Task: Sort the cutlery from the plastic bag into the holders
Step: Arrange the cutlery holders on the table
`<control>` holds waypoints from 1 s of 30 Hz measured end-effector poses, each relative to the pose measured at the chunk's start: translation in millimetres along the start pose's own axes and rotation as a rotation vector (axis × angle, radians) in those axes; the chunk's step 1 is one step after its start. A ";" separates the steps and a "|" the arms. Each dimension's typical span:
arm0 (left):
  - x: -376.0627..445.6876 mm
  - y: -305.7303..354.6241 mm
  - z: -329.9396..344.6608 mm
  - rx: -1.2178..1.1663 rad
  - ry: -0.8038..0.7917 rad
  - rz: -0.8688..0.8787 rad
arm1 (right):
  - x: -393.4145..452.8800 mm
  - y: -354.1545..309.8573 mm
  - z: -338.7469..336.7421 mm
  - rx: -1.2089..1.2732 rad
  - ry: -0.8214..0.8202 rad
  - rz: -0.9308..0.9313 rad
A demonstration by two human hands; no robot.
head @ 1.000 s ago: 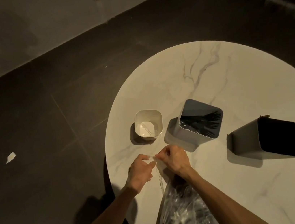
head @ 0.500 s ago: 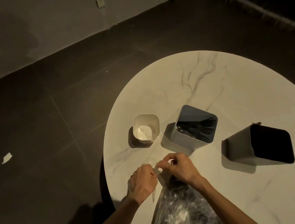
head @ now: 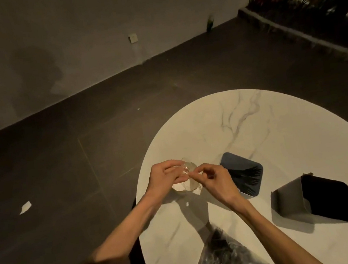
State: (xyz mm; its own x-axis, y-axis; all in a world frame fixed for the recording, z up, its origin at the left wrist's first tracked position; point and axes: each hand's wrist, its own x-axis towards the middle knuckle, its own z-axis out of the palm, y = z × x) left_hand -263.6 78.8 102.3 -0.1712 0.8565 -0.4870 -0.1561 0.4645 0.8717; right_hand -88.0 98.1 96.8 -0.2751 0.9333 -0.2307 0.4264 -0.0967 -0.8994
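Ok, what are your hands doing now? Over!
Left hand and right hand both pinching clear cutlery above white holder. Black forks in blue holder. Bag waiting. Nothing blocking.

1. Three holders are standing on one table (head: pixel 281 139): white (head: pixel 184 186), blue-grey (head: pixel 245 175), dark (head: pixel 321 198).
2. One plastic bag (head: pixel 226 258) is lying nearest.
3. Two hands, left (head: pixel 165 178) and right (head: pixel 217 181), are working.
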 end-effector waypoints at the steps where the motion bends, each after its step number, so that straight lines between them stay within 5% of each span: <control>1: 2.1 4.7 -1.0 -0.024 -0.010 -0.021 | 3.5 -2.4 0.4 -0.008 0.000 -0.007; 8: 20.3 12.2 -12.9 0.184 -0.087 0.044 | 22.2 -3.1 -4.3 -0.217 -0.066 -0.061; 12: 42.2 3.4 -12.5 0.655 0.010 0.310 | 26.1 0.0 -16.9 -0.193 0.096 0.008; 17: 61.1 -21.6 -0.5 1.284 -0.189 0.375 | 22.7 3.1 -33.6 -0.126 0.084 0.027; 23: 73.0 -51.4 18.8 1.423 -0.334 0.366 | 14.6 11.5 -34.9 -0.113 0.074 0.014; 30: 74.2 -49.2 19.7 1.265 -0.356 0.516 | 7.4 24.5 -34.6 -0.138 0.051 0.026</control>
State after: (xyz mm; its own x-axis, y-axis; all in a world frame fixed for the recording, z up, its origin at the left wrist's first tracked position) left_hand -249.4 123.9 24.4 0.3404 0.9119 -0.2292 0.8467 -0.1913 0.4964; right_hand -49.8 114.7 85.8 -0.2202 0.9478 -0.2308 0.5484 -0.0754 -0.8328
